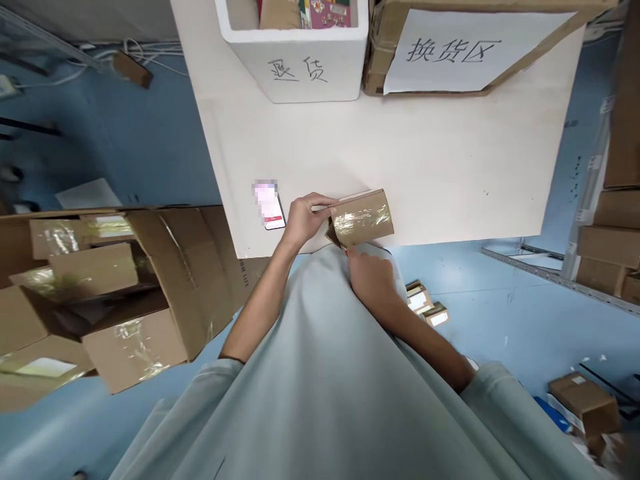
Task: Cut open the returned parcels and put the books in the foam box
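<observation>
At the table's [450,167] near edge, the left hand [307,219] pinches a corner of the small taped box [363,217] between thumb and fingers, while the right hand [373,275] is curled nearly closed, apparently around a cutter [345,251]. The step seems to be slitting the box's left end; the next move calls for a steady grip and a shallow blade. Most of the cutter is hidden, the box's contents are out of sight, and its underside contact is unclear.

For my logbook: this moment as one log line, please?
left hand: gripping taped box; right hand: holding small red item at box; phone: on table
</observation>
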`<act>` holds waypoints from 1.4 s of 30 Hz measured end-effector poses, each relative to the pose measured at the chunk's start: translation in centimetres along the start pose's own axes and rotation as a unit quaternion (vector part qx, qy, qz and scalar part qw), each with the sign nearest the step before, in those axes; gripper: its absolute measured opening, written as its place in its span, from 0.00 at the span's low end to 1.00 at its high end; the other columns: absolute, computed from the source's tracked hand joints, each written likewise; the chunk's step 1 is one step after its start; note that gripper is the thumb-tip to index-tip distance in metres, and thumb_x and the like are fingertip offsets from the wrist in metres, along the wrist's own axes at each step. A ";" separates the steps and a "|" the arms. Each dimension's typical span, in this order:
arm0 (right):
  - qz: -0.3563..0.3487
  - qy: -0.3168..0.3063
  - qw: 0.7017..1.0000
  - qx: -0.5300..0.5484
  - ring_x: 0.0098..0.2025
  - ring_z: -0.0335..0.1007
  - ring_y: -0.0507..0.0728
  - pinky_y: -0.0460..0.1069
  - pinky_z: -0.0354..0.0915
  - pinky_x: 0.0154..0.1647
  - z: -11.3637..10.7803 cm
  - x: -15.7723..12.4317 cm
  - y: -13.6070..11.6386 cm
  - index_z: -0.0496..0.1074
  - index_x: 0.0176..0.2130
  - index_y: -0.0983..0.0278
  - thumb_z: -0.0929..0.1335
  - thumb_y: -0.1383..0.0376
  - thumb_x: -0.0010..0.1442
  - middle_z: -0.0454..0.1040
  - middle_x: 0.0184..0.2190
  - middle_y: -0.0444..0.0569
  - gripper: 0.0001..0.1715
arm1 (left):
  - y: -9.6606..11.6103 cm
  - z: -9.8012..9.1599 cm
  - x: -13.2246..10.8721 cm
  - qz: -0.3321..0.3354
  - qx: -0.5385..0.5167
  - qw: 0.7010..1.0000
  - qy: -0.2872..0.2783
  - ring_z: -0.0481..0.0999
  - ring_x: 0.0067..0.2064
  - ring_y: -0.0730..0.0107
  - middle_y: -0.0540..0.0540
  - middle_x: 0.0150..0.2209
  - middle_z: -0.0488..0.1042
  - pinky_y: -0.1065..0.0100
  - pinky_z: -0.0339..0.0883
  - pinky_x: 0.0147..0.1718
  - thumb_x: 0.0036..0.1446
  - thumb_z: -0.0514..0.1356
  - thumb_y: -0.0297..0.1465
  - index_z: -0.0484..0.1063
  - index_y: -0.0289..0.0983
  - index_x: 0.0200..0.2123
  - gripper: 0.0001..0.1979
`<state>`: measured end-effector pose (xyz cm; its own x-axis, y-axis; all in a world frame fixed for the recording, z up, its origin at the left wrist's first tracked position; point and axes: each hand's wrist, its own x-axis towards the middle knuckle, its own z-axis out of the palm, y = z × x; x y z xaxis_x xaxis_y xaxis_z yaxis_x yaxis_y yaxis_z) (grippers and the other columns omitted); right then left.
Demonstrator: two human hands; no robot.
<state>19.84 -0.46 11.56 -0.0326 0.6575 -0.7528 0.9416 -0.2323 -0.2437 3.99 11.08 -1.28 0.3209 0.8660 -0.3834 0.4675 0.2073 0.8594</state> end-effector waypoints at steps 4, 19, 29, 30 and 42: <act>-0.003 0.013 1.000 -0.009 0.40 0.84 0.63 0.51 0.69 0.38 -2.3 -0.7 3.8 0.64 0.78 0.56 0.58 0.58 0.84 0.88 0.45 0.55 0.30 | 1.4 0.4 -0.6 0.016 0.040 0.999 0.030 0.84 0.59 0.54 0.40 0.56 0.85 0.50 0.81 0.60 0.69 0.66 0.37 0.85 0.41 0.52 0.13; 0.010 0.089 0.991 0.104 0.36 0.78 0.61 0.50 0.57 0.36 -4.2 2.3 14.9 0.74 0.62 0.59 0.59 0.60 0.80 0.85 0.41 0.51 0.22 | 5.1 11.0 -1.1 0.152 0.201 0.967 0.033 0.73 0.75 0.50 0.41 0.67 0.80 0.33 0.51 0.81 0.80 0.56 0.43 0.80 0.45 0.52 0.15; 0.003 0.072 0.994 0.084 0.41 0.80 0.62 0.50 0.62 0.39 -3.9 2.8 13.2 0.70 0.70 0.60 0.57 0.60 0.81 0.87 0.45 0.53 0.27 | 4.2 11.4 -0.6 0.144 0.179 0.972 0.042 0.72 0.75 0.48 0.41 0.66 0.79 0.34 0.55 0.80 0.79 0.56 0.48 0.81 0.45 0.52 0.18; 0.013 0.072 0.994 0.079 0.41 0.80 0.63 0.50 0.63 0.39 -3.8 2.7 12.9 0.69 0.71 0.61 0.57 0.60 0.81 0.87 0.45 0.53 0.27 | 4.0 11.4 -0.5 0.144 0.173 0.973 0.042 0.72 0.75 0.48 0.41 0.67 0.79 0.34 0.55 0.79 0.79 0.57 0.48 0.81 0.45 0.52 0.17; 0.130 0.057 0.990 -0.024 0.52 0.86 0.65 0.55 0.75 0.49 -3.8 2.9 6.9 0.58 0.79 0.68 0.56 0.68 0.82 0.84 0.54 0.65 0.32 | 3.2 11.4 -0.3 0.173 0.120 0.977 0.033 0.70 0.77 0.47 0.41 0.68 0.79 0.34 0.54 0.80 0.79 0.56 0.46 0.80 0.47 0.54 0.16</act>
<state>27.52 2.57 9.98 0.2487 0.6566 -0.7120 0.9281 -0.3718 -0.0187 14.80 6.28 -2.31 0.4446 0.8941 -0.0546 0.5227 -0.2095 0.8263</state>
